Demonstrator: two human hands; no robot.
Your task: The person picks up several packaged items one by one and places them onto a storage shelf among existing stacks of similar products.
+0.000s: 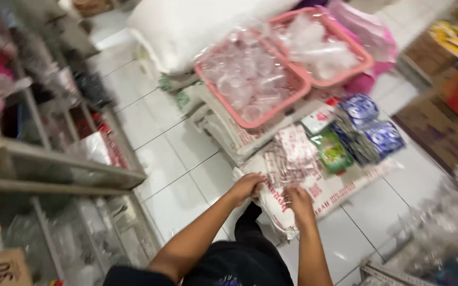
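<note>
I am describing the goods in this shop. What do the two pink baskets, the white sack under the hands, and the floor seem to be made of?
The pink baskets look like rigid moulded plastic, matte, with thick rounded rims. The white sack held by the left hand and right hand seems to be woven plastic fabric, printed red, though blur hides the weave. The floor looks like glossy white ceramic tile with dark grout lines.

Bright, even light from above; no hard shadows under my arms. White floor tiles (pixel 186 153) throw pale glare. Whole view motion-blurred, worst at left shelves (pixel 54 159) and right edge. Clear bags in pink baskets (pixel 250 79) washed out, detail lost.
</note>
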